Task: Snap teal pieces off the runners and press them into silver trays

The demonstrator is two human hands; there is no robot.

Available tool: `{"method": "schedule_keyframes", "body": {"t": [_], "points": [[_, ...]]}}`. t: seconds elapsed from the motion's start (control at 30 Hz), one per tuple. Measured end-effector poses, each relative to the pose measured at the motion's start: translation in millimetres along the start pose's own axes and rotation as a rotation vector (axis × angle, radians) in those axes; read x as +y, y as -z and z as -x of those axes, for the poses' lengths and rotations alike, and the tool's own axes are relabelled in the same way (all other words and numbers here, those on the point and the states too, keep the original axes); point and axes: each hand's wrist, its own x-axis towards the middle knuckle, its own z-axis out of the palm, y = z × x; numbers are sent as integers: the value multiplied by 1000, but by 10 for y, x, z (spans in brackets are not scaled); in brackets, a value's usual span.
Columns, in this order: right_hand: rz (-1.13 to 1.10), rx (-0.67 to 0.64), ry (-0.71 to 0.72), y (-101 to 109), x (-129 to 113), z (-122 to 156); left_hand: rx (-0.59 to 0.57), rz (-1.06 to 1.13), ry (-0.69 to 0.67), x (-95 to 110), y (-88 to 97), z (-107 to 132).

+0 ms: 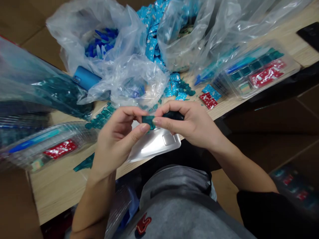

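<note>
Head view, looking down across a wooden table (57, 196). Left hand (117, 142) and right hand (191, 124) close together above the table's near edge, fingers (143, 127) of both hands pinching a small teal translucent piece (149, 121) between them. Right fingers also curled around a dark object (174, 115), mostly hidden. Just below, a shiny silver moulded tray (154, 146), not touching the small teal piece.

Main risk: a slip from too light a pinch, given so small and smooth-looking a piece, with a possible drop onto the silver moulded tray, among the loose teal pieces (99, 118), or over the table's near edge. Another risk: a careless elbow or wrist knocking the piled bags and scattering their contents.

Containers: at the far side, a clear plastic bag (62, 33) holding dark-blue pieces (101, 43); beside it, a second clear bag (179, 43), contents hard to make out. At far left, a large bag (57, 93) of teal pieces. To either side, clear plastic trays (296, 68) (87, 132), each showing a blue strip and a red card.
</note>
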Motion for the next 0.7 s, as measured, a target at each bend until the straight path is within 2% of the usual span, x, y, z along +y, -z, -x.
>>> {"method": "schedule_keyframes", "body": {"t": [0.1, 0.2, 0.3, 0.37, 0.43, 0.57, 0.63, 0.7], "points": [[40, 8, 8, 8, 0, -40, 35, -30, 35, -25, 25, -16], [134, -41, -44, 31, 31, -39, -45, -240, 44, -70, 44, 33], [290, -116, -89, 54, 57, -12, -93, -498, -40, -106, 44, 125], [420, -141, -99, 51, 38, -16, -100, -592, -97, -109, 38, 162], [547, -161, -123, 30, -10, -55, -110, -628, -77, -105, 37, 150], [717, -176, -165, -30, -90, -176, -132, -584, 93, -139, 62, 37], [760, -171, -179, -37, -84, -204, -125, -562, 98, -177, 79, 2], [761, -172, -179, -15, -49, -197, -114, -596, 48, -201, 86, 8]]}}
